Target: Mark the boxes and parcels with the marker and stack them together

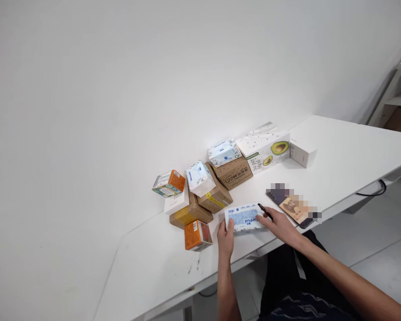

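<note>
Between my two hands, near the table's front edge, is a white and blue tissue pack [243, 219] with its printed side facing up. My left hand [226, 235] grips its left end, thumb on top. At the right end my right hand [276, 223] has a thumb on the pack and also holds a black pen [265, 211] that points up and left. Fingers below the pack are hidden. Just left of my left hand stands an orange box [198, 235]. Right of my right hand lies a dark book or magazine [292, 207], partly blurred, with a portrait on its cover.
Cardboard boxes [234, 173] stand along the wall, two more tissue packs [224, 152] on them. Behind are a white avocado-print box [265, 154] and a plain white box [303, 153]. Another orange box [169, 183] rests tilted on a white box [177, 204]. The white table [341, 151] meets the wall.
</note>
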Available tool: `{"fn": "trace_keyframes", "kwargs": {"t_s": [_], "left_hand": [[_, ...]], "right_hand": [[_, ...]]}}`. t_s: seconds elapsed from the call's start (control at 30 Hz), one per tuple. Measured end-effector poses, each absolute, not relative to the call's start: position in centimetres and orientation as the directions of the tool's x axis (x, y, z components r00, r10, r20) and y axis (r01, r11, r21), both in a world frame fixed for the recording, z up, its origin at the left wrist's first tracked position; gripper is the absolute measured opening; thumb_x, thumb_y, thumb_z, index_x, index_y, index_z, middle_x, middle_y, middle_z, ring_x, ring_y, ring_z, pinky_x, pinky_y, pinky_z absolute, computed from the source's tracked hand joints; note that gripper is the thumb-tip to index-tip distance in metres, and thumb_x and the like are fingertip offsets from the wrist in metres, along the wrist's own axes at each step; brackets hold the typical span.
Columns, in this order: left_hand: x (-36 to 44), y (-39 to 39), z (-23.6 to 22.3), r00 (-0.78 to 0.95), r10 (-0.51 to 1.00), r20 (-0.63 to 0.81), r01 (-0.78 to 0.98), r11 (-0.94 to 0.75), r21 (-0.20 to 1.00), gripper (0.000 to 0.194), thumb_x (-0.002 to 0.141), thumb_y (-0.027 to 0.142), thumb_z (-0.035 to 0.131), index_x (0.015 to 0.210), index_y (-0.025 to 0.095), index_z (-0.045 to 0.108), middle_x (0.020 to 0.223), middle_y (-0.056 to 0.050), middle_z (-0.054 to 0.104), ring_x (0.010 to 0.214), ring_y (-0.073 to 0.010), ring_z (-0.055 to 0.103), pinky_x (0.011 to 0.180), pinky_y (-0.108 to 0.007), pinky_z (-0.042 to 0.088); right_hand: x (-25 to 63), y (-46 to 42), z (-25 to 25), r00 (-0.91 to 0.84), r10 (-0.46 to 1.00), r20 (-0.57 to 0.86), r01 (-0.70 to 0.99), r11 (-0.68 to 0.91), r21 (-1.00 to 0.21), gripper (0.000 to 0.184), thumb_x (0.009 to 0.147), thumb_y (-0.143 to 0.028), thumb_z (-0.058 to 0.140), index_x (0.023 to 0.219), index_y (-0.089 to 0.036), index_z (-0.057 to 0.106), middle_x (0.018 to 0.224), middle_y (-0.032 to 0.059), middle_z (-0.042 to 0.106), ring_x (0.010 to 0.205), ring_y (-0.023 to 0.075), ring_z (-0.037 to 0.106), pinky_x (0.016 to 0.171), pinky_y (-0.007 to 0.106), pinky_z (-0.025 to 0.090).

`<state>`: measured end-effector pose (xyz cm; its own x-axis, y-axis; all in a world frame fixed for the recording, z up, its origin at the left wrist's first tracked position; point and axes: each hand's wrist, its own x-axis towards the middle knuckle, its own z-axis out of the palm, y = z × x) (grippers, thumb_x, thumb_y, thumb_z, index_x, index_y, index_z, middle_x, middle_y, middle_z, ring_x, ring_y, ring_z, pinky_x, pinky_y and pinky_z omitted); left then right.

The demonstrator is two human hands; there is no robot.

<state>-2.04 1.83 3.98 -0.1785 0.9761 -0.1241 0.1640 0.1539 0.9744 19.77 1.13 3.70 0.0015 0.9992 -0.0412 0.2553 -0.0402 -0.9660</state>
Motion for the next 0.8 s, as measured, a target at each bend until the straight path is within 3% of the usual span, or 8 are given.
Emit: {"fn": "trace_keyframes", "kwargs": {"t_s": [0.1,0.2,0.3,0.4,0.5,0.63,0.8], "left_hand": [[-1.0,1.3,4.1,-0.150,0.987,0.061,0.232,-0.025,0.972,0.055,0.079,0.050,0.065,0.122,0.017,0.056,0.123,-0.014,0.062,0.113,-0.0262,0.059,0.098,-0.040,0.045],[0.0,0.7,3.3,-0.160,0.969,0.190,0.232,-0.150,0.961,0.053,0.078,0.039,0.066,0.124,0.019,0.050,0.127,-0.014,0.057,0.118,-0.0245,0.055,0.101,-0.039,0.044],[0.7,0.3,2.3,-0.165,0.976,0.140,0.163,-0.113,0.980,0.048,0.075,0.033,0.067,0.118,0.018,0.052,0.123,-0.014,0.059,0.116,-0.0254,0.057,0.099,-0.039,0.045],[0.7,0.3,1.8,-0.185,0.981,0.050,0.058,-0.040,0.998,0.047,0.074,0.033,0.064,0.117,0.018,0.054,0.125,-0.014,0.059,0.115,-0.0266,0.058,0.095,-0.039,0.048],[0.3,0.6,2.0,-0.229,0.973,-0.035,-0.002,0.036,0.999,0.052,0.076,0.042,0.062,0.121,0.018,0.053,0.126,-0.016,0.058,0.113,-0.0282,0.059,0.086,-0.037,0.052],[0.2,1.3,2.4,-0.220,0.970,-0.106,0.062,0.122,0.991,0.059,0.084,0.058,0.050,0.127,0.017,0.050,0.129,-0.017,0.055,0.113,-0.0277,0.058,0.078,-0.034,0.054],[0.8,2.0,2.4,-0.165,0.982,-0.090,0.230,0.127,0.965,0.061,0.083,0.054,0.056,0.131,0.017,0.045,0.124,-0.017,0.057,0.106,-0.0249,0.061,0.078,-0.032,0.053]], "right_hand": [[20.0,1.3,3.5,0.002,0.999,0.043,0.255,0.041,-0.966,0.045,0.083,-0.048,0.053,0.118,-0.020,0.059,0.099,0.0088,0.070,0.089,0.0273,0.064,0.078,0.039,0.051],[21.0,1.2,3.1,0.058,0.998,0.034,0.231,0.020,-0.973,0.044,0.083,-0.043,0.052,0.121,-0.021,0.057,0.084,0.0043,0.068,0.059,0.0196,0.059,0.057,0.034,0.050],[22.0,0.9,2.7,0.104,0.994,-0.019,0.176,-0.037,-0.984,0.043,0.081,-0.041,0.052,0.118,-0.020,0.059,0.086,0.0042,0.069,0.045,0.0127,0.048,0.044,0.029,0.044],[22.5,0.7,3.0,0.125,0.987,-0.102,0.104,-0.115,-0.988,0.041,0.081,-0.042,0.052,0.114,-0.020,0.060,0.102,0.0079,0.069,0.044,0.0102,0.048,0.042,0.028,0.045],[22.6,0.9,3.9,0.133,0.980,-0.151,0.092,-0.164,-0.982,0.045,0.084,-0.049,0.049,0.116,-0.020,0.059,0.117,0.0097,0.065,0.048,0.0108,0.053,0.045,0.028,0.048],[22.0,2.0,4.6,0.159,0.986,-0.055,0.289,-0.100,-0.952,0.047,0.083,-0.057,0.051,0.110,-0.020,0.062,0.097,0.0068,0.070,0.065,0.0193,0.062,0.055,0.030,0.049],[21.1,3.1,3.3,0.167,0.985,0.042,0.421,-0.033,-0.907,0.056,0.083,-0.053,0.053,0.125,-0.017,0.052,0.114,0.0124,0.064,0.096,0.0270,0.062,0.075,0.037,0.050]]}}
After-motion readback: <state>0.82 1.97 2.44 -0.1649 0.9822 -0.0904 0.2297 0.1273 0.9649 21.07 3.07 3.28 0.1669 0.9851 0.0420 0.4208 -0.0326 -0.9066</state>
